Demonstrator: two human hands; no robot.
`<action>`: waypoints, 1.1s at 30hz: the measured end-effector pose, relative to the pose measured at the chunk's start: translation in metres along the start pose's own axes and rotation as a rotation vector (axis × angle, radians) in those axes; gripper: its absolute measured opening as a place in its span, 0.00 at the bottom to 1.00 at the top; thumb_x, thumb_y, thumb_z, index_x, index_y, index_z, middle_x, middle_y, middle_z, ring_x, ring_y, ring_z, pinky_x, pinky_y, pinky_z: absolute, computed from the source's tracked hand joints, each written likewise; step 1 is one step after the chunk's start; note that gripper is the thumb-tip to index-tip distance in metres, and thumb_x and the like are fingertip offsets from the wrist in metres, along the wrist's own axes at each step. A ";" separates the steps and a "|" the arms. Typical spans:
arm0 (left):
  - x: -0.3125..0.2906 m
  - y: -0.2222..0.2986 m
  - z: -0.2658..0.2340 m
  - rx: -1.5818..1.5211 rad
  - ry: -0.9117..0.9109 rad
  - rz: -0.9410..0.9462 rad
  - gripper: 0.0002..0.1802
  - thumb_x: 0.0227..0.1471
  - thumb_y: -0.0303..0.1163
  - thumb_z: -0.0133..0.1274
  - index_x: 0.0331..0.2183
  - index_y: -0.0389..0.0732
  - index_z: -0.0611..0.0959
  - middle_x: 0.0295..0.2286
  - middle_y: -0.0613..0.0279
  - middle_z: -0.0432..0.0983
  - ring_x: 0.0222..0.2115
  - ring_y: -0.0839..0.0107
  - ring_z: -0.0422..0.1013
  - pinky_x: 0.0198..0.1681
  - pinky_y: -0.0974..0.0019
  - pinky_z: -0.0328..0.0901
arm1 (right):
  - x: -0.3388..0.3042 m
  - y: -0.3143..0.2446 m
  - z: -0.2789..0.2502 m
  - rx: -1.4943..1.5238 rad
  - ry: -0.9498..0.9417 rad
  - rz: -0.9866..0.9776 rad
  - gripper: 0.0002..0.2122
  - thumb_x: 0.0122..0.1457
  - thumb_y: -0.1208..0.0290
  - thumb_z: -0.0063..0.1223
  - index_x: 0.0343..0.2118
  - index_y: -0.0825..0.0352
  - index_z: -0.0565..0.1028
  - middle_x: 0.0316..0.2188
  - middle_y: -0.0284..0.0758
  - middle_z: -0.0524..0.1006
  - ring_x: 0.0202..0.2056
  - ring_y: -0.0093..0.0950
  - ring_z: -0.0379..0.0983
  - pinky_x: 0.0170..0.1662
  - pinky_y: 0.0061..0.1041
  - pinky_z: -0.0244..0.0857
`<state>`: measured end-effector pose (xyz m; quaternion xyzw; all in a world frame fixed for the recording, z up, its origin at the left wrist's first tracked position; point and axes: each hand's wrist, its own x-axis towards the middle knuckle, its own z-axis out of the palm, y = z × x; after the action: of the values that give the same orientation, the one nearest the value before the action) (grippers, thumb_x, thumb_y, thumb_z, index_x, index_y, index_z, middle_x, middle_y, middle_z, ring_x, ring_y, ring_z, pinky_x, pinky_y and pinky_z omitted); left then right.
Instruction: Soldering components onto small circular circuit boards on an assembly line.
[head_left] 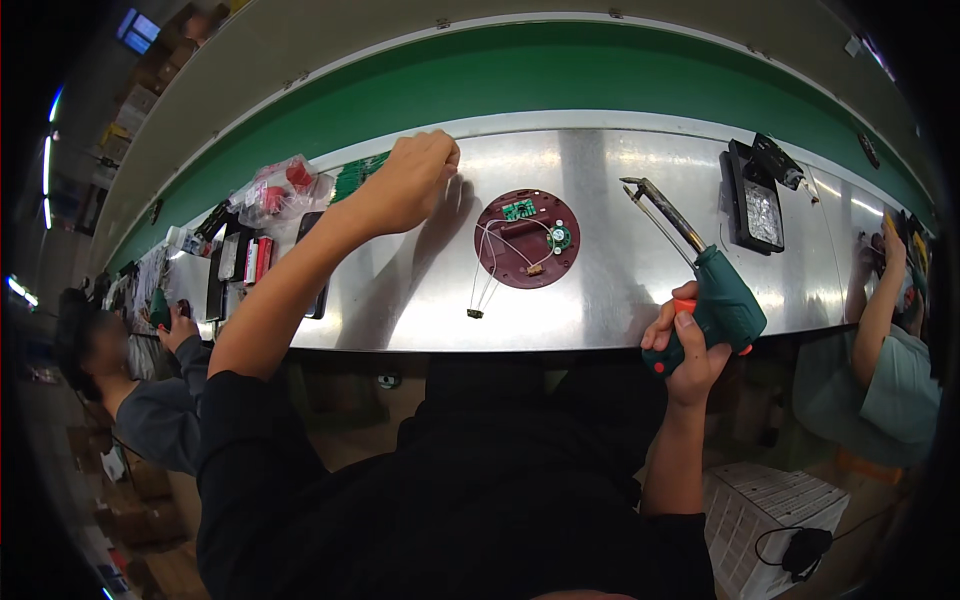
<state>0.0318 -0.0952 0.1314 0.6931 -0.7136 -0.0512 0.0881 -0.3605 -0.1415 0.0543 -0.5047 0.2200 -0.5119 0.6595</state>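
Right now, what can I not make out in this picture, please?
In the head view:
Left hand: its curled fingers hide whatever it may hold.
Green boards: partly behind that hand's wrist.
Soldering gun: partly covered by right hand.
Maroon disc: finest wiring details, too small.

Nothing legible anywhere, and we're looking hard! Over on the left, the red-and-white boxes: too small to make out any print. The white bottle beside them, same story. Up to the plastic bag, and no word comes through. Across to the soldering gun, no readable mark; the small green board, nothing readable either!
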 end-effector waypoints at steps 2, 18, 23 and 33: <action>-0.001 0.016 0.007 -0.159 0.010 -0.001 0.04 0.62 0.26 0.49 0.37 0.35 0.74 0.39 0.47 0.76 0.45 0.47 0.71 0.48 0.48 0.63 | -0.001 0.001 -0.001 -0.006 0.003 0.006 0.13 0.64 0.77 0.47 0.49 0.76 0.69 0.25 0.38 0.73 0.21 0.20 0.68 0.28 0.26 0.72; 0.022 0.060 0.038 -0.630 0.083 0.217 0.12 0.55 0.28 0.64 0.41 0.38 0.83 0.32 0.61 0.83 0.34 0.69 0.78 0.41 0.65 0.70 | -0.001 -0.003 0.000 -0.035 -0.020 0.013 0.13 0.63 0.76 0.48 0.49 0.76 0.70 0.25 0.38 0.74 0.22 0.22 0.70 0.28 0.26 0.72; 0.029 0.067 0.049 -0.721 0.063 0.252 0.17 0.53 0.26 0.65 0.45 0.37 0.81 0.30 0.63 0.84 0.35 0.71 0.80 0.44 0.67 0.71 | -0.002 -0.007 0.000 -0.024 -0.016 0.007 0.15 0.64 0.71 0.49 0.49 0.76 0.70 0.26 0.40 0.75 0.23 0.23 0.71 0.30 0.26 0.72; 0.028 0.072 0.047 -0.841 0.013 0.156 0.21 0.50 0.25 0.66 0.47 0.37 0.80 0.27 0.64 0.84 0.34 0.72 0.80 0.45 0.67 0.71 | -0.022 -0.002 0.002 -0.474 -0.071 -0.115 0.20 0.67 0.61 0.55 0.49 0.76 0.76 0.32 0.42 0.80 0.28 0.24 0.75 0.33 0.23 0.69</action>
<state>-0.0489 -0.1234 0.1012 0.5412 -0.6803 -0.3264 0.3712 -0.3686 -0.1211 0.0520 -0.6749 0.2814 -0.4646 0.4995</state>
